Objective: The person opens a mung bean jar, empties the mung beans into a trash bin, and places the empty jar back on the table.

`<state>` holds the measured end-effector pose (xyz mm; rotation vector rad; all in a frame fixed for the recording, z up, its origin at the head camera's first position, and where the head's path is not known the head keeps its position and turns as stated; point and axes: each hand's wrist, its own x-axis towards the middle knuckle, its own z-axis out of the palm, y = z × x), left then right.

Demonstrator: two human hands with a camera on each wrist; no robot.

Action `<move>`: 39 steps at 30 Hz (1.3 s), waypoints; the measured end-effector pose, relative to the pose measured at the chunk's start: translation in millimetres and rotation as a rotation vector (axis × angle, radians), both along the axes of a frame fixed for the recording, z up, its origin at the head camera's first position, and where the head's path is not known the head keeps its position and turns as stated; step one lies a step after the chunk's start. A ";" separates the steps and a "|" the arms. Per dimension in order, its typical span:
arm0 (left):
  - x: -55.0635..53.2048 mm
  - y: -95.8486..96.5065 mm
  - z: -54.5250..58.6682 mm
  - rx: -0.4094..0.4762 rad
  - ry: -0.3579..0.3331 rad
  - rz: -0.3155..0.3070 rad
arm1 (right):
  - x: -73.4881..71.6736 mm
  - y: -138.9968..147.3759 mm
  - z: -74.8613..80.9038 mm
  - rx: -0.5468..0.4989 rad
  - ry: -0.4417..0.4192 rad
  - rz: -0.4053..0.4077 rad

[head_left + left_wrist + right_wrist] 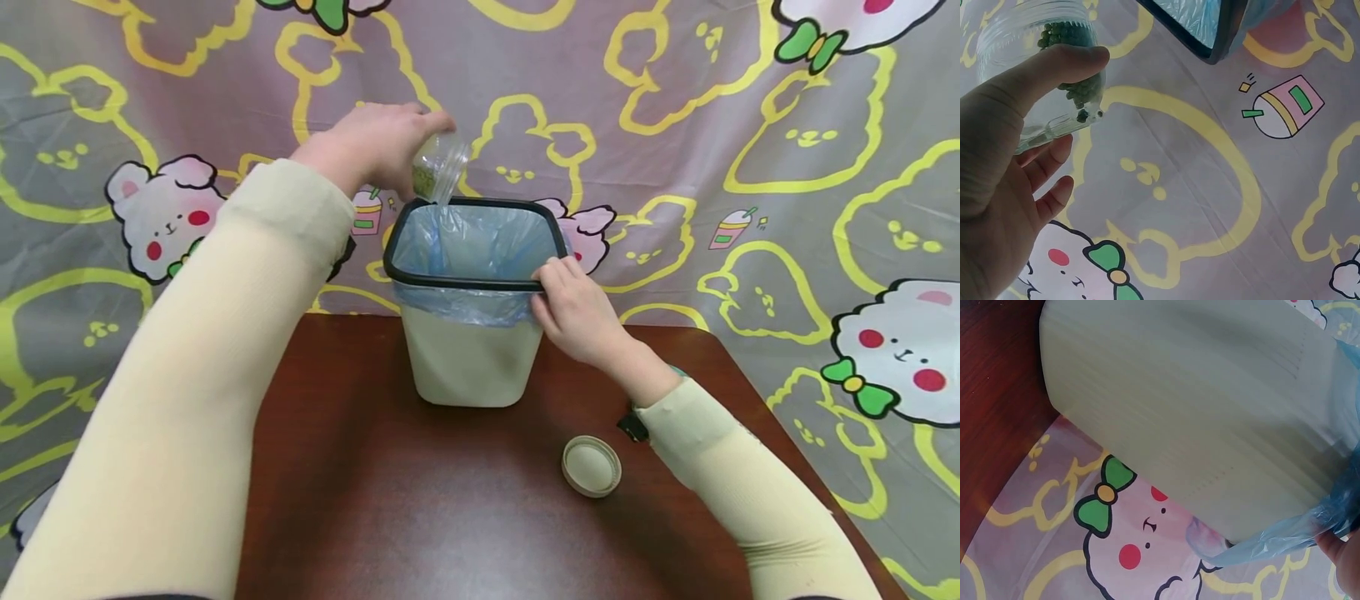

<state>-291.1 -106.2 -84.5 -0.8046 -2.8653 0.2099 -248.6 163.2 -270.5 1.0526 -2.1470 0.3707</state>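
Note:
In the head view my left hand [382,148] grips a clear jar [444,167], tipped with its mouth toward the trash bin's back left corner. Small green grains [1084,90], like mung beans, lie inside the jar in the left wrist view. My right hand [581,312] pinches the black rim [465,284] of the pale trash bin [474,358] at its front right corner. A blue bag [487,242] lines the bin and folds over the rim. In the right wrist view only part of the right hand [1349,562] shows, against the bag.
A round pale lid [591,467] lies on the brown table [450,517], in front and to the right of the bin. Near the right sleeve is a small black object [633,427], partly hidden. A patterned curtain [675,167] hangs behind the table.

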 end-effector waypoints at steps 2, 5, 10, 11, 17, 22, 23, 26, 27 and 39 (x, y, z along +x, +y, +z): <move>0.0 0.7 0.5 0.003 0.017 -0.006 | 0.4 0.5 0.0 -0.001 0.002 -0.002; 0.2 1.5 0.6 -0.005 0.016 -0.004 | 0.7 1.0 0.0 -0.002 0.006 -0.002; 1.6 1.7 1.8 -0.025 0.014 0.007 | 0.5 0.6 -0.4 0.002 0.003 0.003; 2.2 1.7 2.9 -0.023 0.021 0.007 | 0.5 0.5 -0.5 0.002 0.003 0.003; 6.1 -0.3 11.4 -0.012 0.070 0.024 | 0.0 0.5 0.3 -0.003 0.011 0.005; 6.8 -1.0 11.4 -0.019 0.064 0.032 | -0.6 0.7 0.8 -0.004 0.008 0.002; 6.4 -0.8 10.3 -0.021 0.054 0.032 | -0.6 0.8 0.5 -0.004 0.007 0.002; 4.6 -0.1 6.1 -0.043 0.036 0.025 | -0.9 0.5 -1.4 -0.006 0.001 0.005; 4.1 0.0 5.0 -0.051 0.033 0.023 | -1.0 0.2 -2.2 -0.006 0.000 0.006; 6.0 1.3 8.7 -0.061 0.086 0.013 | -0.5 -1.2 -1.9 -0.008 0.002 0.007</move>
